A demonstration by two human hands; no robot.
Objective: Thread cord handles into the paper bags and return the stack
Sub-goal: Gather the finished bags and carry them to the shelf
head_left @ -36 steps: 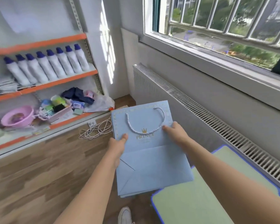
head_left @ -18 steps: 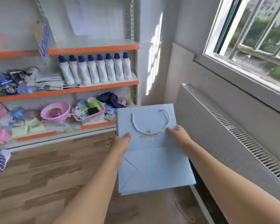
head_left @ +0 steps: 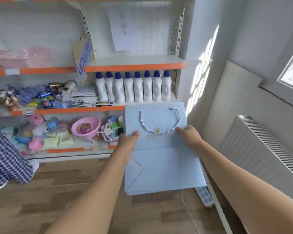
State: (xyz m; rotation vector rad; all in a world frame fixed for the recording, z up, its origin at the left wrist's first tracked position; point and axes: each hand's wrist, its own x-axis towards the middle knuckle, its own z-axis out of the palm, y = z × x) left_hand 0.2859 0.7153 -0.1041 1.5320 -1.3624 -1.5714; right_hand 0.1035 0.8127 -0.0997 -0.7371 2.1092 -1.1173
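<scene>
Two hands carry the stack of bags (head_left: 161,168) flat at chest height, facing the shelves (head_left: 135,66). Left hand (head_left: 127,144) & right hand (head_left: 189,137) each grip clamped on a side edge, thumbs on top. Cord handle (head_left: 159,130) is threaded in the top bag, so prob. the return step; next needs a free shelf spot. Bottles (head_left: 134,88), pink bowl (head_left: 85,126), clutter fill the shelves; a person's leg (head_left: 7,157) stands left.

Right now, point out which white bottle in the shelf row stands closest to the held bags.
The rightmost blue-capped white bottle, at the row's end, directly above the light blue paper bags.
</scene>
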